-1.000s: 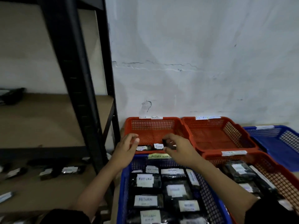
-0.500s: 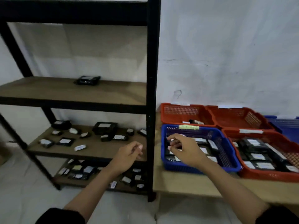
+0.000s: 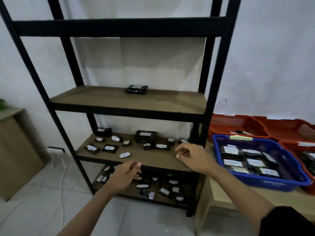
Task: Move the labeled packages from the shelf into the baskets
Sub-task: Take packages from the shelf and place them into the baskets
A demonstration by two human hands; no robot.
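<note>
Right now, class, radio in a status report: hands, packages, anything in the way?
Left hand and right hand empty, loosely curled before the shelf. Labeled packages on the shelf. Blue basket part filled. Nothing blocking the reach.

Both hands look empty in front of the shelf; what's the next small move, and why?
Probably reach the right hand down to the labeled package nearest it on the middle shelf and grip it: both hands hold nothing, and packages still lie there.
</note>
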